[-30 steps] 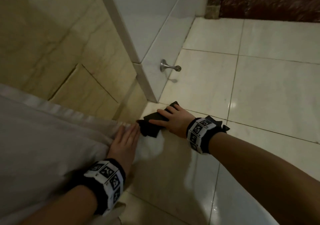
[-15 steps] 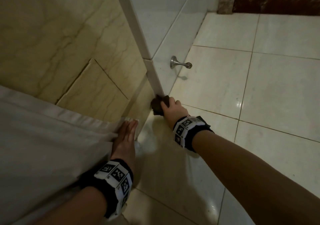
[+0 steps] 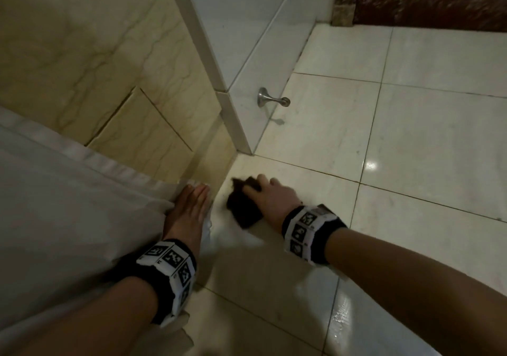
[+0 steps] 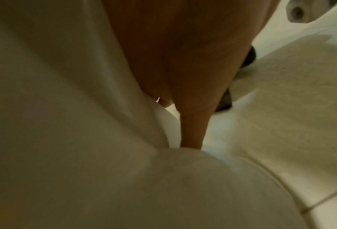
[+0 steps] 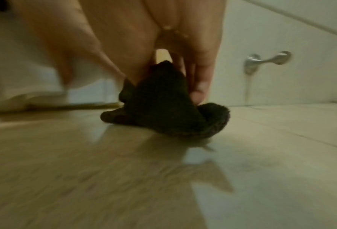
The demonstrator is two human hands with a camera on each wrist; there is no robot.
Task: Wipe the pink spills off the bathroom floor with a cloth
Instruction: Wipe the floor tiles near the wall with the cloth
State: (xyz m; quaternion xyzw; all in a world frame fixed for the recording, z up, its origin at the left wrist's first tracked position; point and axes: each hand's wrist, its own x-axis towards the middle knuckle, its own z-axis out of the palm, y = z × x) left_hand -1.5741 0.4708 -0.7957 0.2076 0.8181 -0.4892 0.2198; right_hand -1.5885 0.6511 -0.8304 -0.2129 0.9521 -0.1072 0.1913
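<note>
1. Dark cloth (image 3: 244, 207) is pressed on the glossy tiled floor (image 3: 329, 141) near the wall corner, grasped in the right hand (image 3: 274, 200) grip.
2. Left hand (image 3: 189, 210), fingers straight, is laid flat on white fabric (image 3: 68, 205); nothing is grasped.
3. Metal door stop (image 3: 273, 100) is fixed to the wall beyond.

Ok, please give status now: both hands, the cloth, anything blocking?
Right hand holds dark cloth down on floor. Left hand flat on white fabric, holding it aside. No pink visible. Door stop clear of cloth.
</note>
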